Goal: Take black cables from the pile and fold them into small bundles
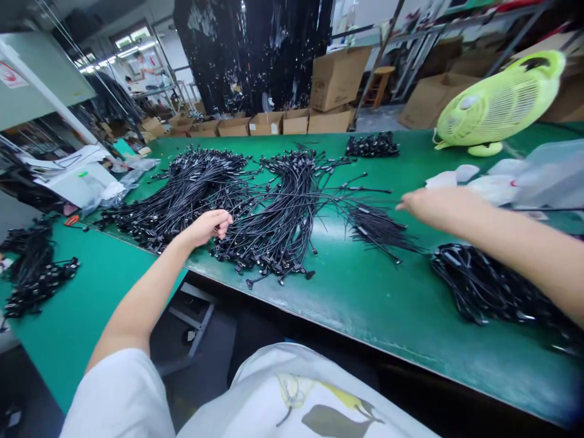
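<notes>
I see left hand curled, right hand well apart; can't tell if either grips. Bundle looped; many loose cables left unbundled.

Cannot see inside curled bare left hand, nor thin black cables behind. Cannot resolve grip of blurred bare right hand. Cannot follow past right edge: looped black cable bundle, part-covered by right forearm, and translucent plastic bag. Likewise past left edge: tangled black cable pile.
</notes>
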Motion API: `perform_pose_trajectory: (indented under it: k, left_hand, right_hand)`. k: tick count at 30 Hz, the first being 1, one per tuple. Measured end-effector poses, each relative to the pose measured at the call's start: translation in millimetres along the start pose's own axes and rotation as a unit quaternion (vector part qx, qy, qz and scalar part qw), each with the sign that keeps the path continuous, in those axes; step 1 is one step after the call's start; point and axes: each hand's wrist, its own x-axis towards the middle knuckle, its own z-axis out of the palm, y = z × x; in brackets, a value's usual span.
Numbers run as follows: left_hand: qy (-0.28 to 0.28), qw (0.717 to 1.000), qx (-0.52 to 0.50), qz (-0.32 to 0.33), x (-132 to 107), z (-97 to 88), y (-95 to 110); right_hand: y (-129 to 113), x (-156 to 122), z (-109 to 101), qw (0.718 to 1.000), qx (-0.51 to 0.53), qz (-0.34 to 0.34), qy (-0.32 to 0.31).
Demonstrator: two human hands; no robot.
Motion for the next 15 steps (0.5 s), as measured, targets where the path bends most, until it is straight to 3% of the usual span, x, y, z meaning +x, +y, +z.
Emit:
perform_pose_trajectory:
  k: [2, 4, 6, 8, 10, 12, 15]
  left_hand:
    - [-0.021, 0.998, -0.051, 0.015, -2, 32.4, 8]
    - [-0.043, 0.993, -0.101, 0.052, -4, 66.8, 19]
    - [-0.046, 0.988, -0.104, 0.109, -9, 97.6, 31]
    - [-0.081, 0.981, -0.103, 0.141, -19, 120.1, 42]
    - [-0.150, 0.967, -0.165, 0.120, -31, 132.7, 50]
    - [-0.195, 0.940, -0.271, 0.067, -43, 136.1, 55]
    - [-0.188, 0.891, -0.413, 0.009, -54, 127.3, 57]
  right_hand:
    - [-33, -33, 10, 0.987, 0.004, -0.100, -0.128]
    - [-67, -64, 9, 0.960, 0.017, -0.203, -0.193]
    - [-94, -85, -3, 0.927, 0.015, -0.324, -0.189]
    - [-111, -89, -18, 0.914, -0.012, -0.388, -0.119]
    - [-116, -82, -29, 0.923, -0.040, -0.379, -0.050]
    - [-108, -68, -32, 0.935, -0.038, -0.352, -0.029]
    - [-81, -50, -21, 0.937, 0.047, -0.342, -0.047]
